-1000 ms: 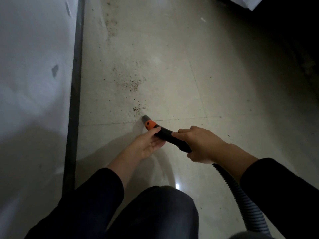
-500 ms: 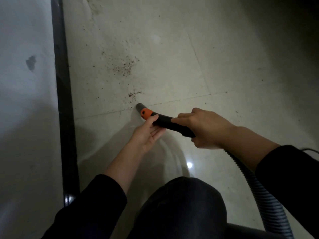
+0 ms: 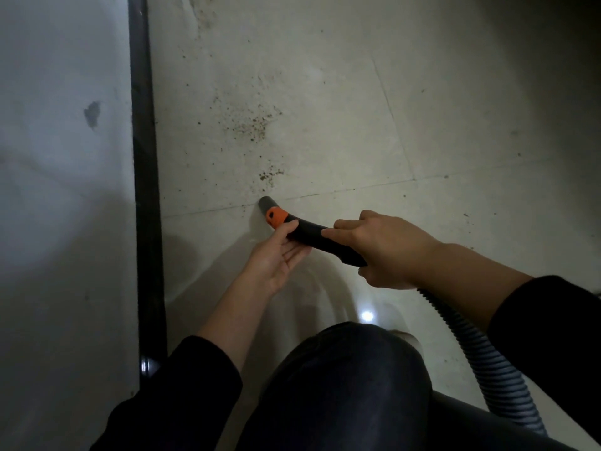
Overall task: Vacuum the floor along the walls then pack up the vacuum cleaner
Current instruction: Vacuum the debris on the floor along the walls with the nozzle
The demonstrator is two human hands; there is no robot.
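We clench the right grip (image 3: pixel 387 250) on the vacuum wand (image 3: pixel 310 236); the released left grip (image 3: pixel 278 260) steadies it toward the debris (image 3: pixel 270 175).

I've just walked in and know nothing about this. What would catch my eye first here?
Likely the bright orange collar on the vacuum nozzle, mid-frame, its tip down near the pale tiled floor. The right hand grips its black handle and the left hand touches it by the collar. Just beyond the tip lie patches of dark crumbs, and a dark skirting strip runs up the left beside the wall.
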